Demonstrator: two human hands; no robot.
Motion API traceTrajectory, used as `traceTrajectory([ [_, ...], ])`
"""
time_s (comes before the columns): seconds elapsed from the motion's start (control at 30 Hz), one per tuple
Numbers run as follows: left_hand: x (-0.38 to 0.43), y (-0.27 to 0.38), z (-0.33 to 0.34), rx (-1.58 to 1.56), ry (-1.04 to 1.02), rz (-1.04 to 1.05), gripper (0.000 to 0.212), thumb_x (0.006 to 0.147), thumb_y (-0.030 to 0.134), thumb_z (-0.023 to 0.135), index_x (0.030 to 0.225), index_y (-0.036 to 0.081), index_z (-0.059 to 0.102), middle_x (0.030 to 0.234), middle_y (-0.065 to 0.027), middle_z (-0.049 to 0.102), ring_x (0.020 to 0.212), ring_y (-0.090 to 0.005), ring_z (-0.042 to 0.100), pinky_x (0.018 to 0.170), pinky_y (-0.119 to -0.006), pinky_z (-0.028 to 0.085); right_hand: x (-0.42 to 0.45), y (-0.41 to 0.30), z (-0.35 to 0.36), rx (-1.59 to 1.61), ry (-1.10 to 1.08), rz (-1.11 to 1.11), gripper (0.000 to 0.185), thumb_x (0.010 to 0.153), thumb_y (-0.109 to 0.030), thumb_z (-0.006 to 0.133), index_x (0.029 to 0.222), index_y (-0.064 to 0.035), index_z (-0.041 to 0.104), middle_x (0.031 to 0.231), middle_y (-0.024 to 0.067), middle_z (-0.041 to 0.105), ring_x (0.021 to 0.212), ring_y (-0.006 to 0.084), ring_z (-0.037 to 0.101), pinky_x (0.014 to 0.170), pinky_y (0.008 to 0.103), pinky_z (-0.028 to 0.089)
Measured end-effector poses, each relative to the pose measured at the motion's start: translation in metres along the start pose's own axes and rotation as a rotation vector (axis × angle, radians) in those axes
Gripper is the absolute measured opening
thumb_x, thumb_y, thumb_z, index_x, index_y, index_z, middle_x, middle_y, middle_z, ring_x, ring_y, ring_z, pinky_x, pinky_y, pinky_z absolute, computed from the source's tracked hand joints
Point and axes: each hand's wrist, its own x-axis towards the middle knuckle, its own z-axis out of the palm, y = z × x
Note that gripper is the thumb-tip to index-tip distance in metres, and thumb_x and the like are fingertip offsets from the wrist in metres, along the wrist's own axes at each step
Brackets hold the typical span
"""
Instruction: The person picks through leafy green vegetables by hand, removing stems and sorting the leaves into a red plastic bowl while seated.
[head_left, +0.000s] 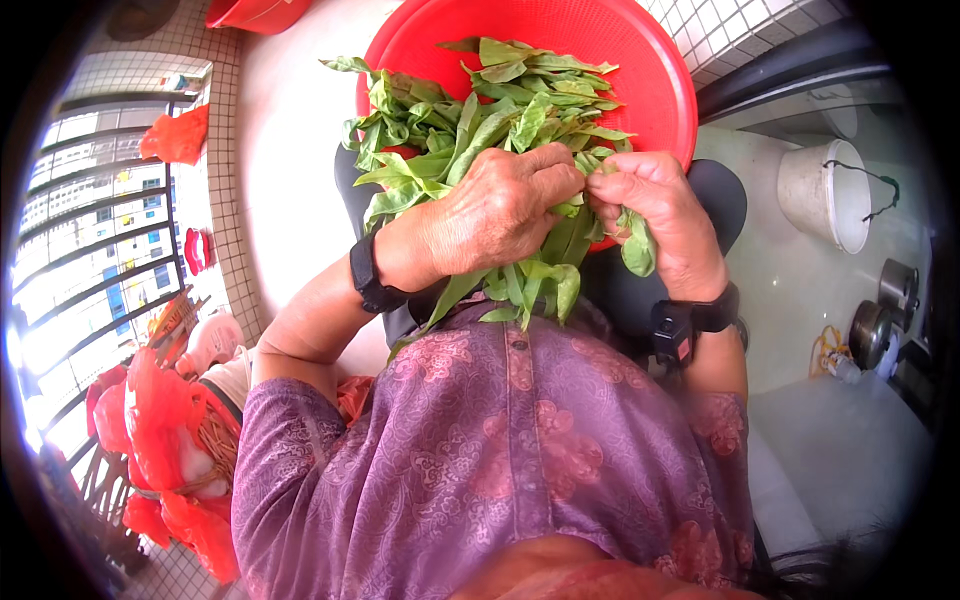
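My left hand (499, 206) is closed around a bunch of long-leaved green vegetables (551, 289), whose leaves hang down toward my lap. Close beside it, my right hand (656, 206) grips a leafy sprig (637, 244) between thumb and fingers. The fingertips of both hands nearly meet; the stems between them are mostly hidden. Beyond my hands, a red perforated plastic basket (652, 67) rests at my knees. More leafy greens (540, 86) lie in it, and some spill over its left rim.
To the left, red plastic bags (161, 420) are heaped by a window with bars (97, 195). Part of a red basin (259, 15) shows at the top. On the right, behind glass, are a white bucket (814, 195) with a handle and metal pots (870, 334).
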Motion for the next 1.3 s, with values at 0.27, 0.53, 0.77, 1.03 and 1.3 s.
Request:
traceTrajectory([
  [0.27,0.004,0.010,-0.001,-0.709,0.426,-0.787,0.009,0.084,0.007,0.057,0.080,0.001,0.061,0.063,0.0013,0.056,0.052,-0.0037,0.045,0.047,-0.018,0.035,-0.001,0.018,0.022,-0.022,0.006,-0.058,0.012,0.083,-0.011,0.061,0.079,0.0011,0.064,0.065,-0.0050,0.055,0.059,0.0011,0.045,0.053,0.0175,0.035],
  [0.53,0.001,0.002,-0.030,-0.852,0.752,-0.716,0.015,0.090,0.013,0.051,0.082,0.003,0.057,0.072,-0.0066,0.061,0.044,-0.0078,0.044,0.038,-0.023,0.039,-0.016,0.030,0.001,0.133,-0.060,0.045,0.013,0.082,-0.012,0.060,0.079,0.0006,0.062,0.065,-0.0019,0.056,0.056,0.0035,0.048,0.052,0.0184,0.038],
  [0.77,-0.022,-0.017,-0.083,-0.928,0.827,-0.518,0.028,0.094,0.019,0.039,0.083,-0.001,0.055,0.051,-0.0014,0.041,0.048,-0.0134,0.046,0.048,-0.023,0.041,-0.039,0.034,-0.015,0.441,0.103,0.122,0.012,0.079,-0.005,0.056,0.087,0.0045,0.057,0.068,0.0063,0.051,0.047,0.0071,0.039,0.041,0.0196,0.030],
  [1.03,-0.031,-0.022,-0.076,-1.242,0.784,-0.489,0.026,0.095,0.023,0.038,0.088,0.002,0.051,0.056,-0.0034,0.042,0.052,-0.0171,0.045,0.051,-0.028,0.041,-0.015,0.017,0.003,0.247,0.045,-0.045,0.023,0.083,-0.006,0.051,0.101,0.0041,0.060,0.078,0.0052,0.059,0.056,0.0046,0.047,0.049,0.0173,0.037],
  [1.3,-0.040,-0.027,-0.078,-1.360,0.700,-0.366,0.023,0.095,0.026,0.038,0.094,0.006,0.051,0.066,-0.0046,0.047,0.054,-0.0155,0.042,0.056,-0.029,0.042,-0.007,0.006,0.012,0.323,0.053,-0.043,0.023,0.087,-0.020,0.057,0.087,0.0027,0.061,0.070,0.0026,0.054,0.055,0.0063,0.047,0.048,0.0187,0.037],
])
